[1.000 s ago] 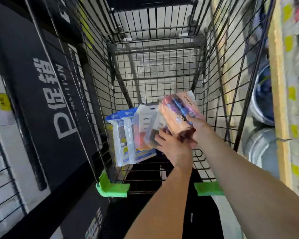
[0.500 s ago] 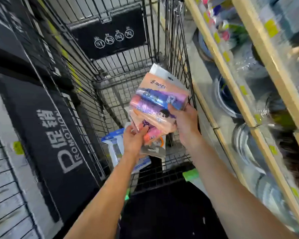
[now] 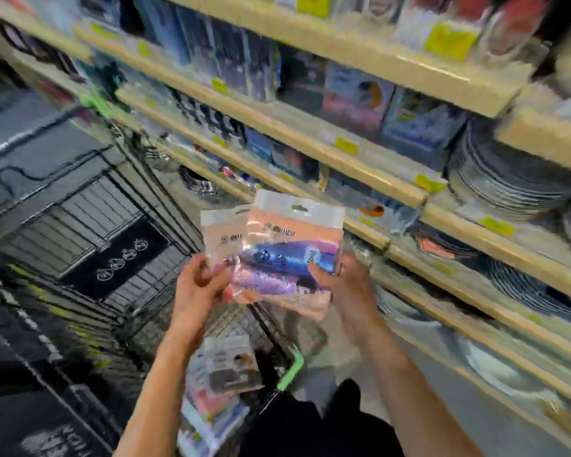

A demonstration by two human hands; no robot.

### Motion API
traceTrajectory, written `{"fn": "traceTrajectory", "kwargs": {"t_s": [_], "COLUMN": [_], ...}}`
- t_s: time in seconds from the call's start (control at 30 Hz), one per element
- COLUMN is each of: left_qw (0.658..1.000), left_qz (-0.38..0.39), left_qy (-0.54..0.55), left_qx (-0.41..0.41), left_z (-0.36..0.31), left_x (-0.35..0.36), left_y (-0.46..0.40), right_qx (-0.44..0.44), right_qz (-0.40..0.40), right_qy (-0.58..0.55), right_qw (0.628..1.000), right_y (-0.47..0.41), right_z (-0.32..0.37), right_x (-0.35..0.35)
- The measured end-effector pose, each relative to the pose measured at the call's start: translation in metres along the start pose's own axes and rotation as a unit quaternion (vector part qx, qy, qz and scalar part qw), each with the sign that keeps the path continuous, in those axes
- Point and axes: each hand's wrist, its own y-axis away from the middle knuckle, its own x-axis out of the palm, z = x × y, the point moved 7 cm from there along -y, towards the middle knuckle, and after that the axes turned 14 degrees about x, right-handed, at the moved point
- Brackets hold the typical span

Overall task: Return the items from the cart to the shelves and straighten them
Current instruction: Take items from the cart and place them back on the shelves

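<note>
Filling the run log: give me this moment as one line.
stage: carrying to shelves | left hand: holds rear packet | right hand: holds front packet | cart: packets remain

The whole view is smeared by motion blur. Goods on the shelves (image 3: 370, 159) cannot be identified. Print on the front packet (image 3: 287, 258) is unreadable, and it hides most of the packet behind (image 3: 220, 232). The left forearm covers part of the packets in the cart (image 3: 218, 390).
</note>
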Motion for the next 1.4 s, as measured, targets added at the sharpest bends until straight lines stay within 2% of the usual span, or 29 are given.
{"fn": "traceTrajectory", "kwargs": {"t_s": [0.13,0.27,0.4,0.57,0.67,0.9,0.97,1.03,1.1,1.23,1.3,1.4], "left_qw": [0.995,0.987,0.976,0.966,0.965,0.961,0.942,0.911,0.895,0.899,0.918,0.936], "left_qz": [0.095,0.151,0.198,0.235,0.246,0.241,0.261,0.281,0.267,0.241,0.215,0.198], "left_qy": [-0.006,-0.012,0.000,-0.005,0.003,-0.113,-0.194,-0.277,-0.319,-0.307,-0.265,-0.207], "left_qx": [0.024,0.058,0.087,0.105,0.096,0.077,0.082,0.120,0.161,0.198,0.202,0.205], "left_z": [-0.027,-0.055,-0.088,-0.124,-0.132,-0.120,-0.112,-0.110,-0.114,-0.115,-0.113,-0.111], "left_x": [0.091,0.155,0.191,0.218,0.233,0.257,0.255,0.253,0.253,0.252,0.247,0.235], "left_y": [-0.031,-0.060,-0.114,-0.191,-0.234,-0.313,-0.321,-0.325,-0.324,-0.330,-0.334,-0.331], "right_qx": [-0.015,-0.006,0.004,-0.010,-0.017,-0.038,-0.053,-0.074,-0.097,-0.130,-0.109,-0.067], "right_qz": [-0.077,-0.138,-0.172,-0.204,-0.199,-0.258,-0.264,-0.264,-0.267,-0.274,-0.309,-0.345], "right_qy": [-0.004,-0.066,-0.160,-0.203,-0.227,-0.235,-0.222,-0.202,-0.182,-0.121,-0.098,-0.124], "right_qw": [0.997,0.988,0.972,0.958,0.953,0.936,0.937,0.940,0.941,0.945,0.940,0.928], "right_y": [0.013,0.024,0.027,0.021,0.012,-0.022,-0.035,-0.054,-0.071,-0.116,-0.140,-0.169], "right_z": [0.023,0.018,0.012,0.012,0.012,0.032,0.050,0.074,0.103,0.153,0.169,0.184], "right_x": [-0.086,-0.139,-0.156,-0.152,-0.135,-0.107,-0.102,-0.093,-0.085,-0.075,-0.078,-0.085]}}
